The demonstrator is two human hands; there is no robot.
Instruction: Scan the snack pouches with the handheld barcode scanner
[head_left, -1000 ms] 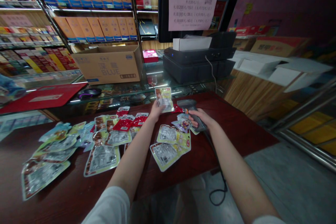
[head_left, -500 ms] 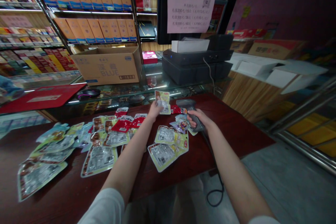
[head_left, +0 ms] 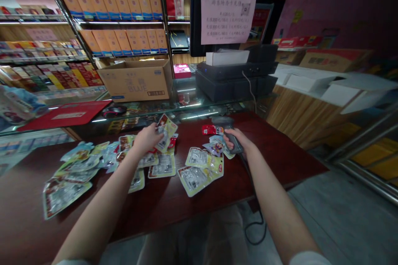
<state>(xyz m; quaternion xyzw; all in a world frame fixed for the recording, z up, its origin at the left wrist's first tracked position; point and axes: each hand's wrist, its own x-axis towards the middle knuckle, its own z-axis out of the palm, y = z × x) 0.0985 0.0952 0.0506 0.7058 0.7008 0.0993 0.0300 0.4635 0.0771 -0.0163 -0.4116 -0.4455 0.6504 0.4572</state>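
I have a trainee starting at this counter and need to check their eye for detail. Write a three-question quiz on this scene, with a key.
1. What does the right hand hold?
2. True or false: the left hand is empty.
3. Fill in the blank: the large word in Latin letters on the cardboard box is ____.

Key:
1. A grey handheld scanner.
2. False; it holds a packet.
3. BLUE.
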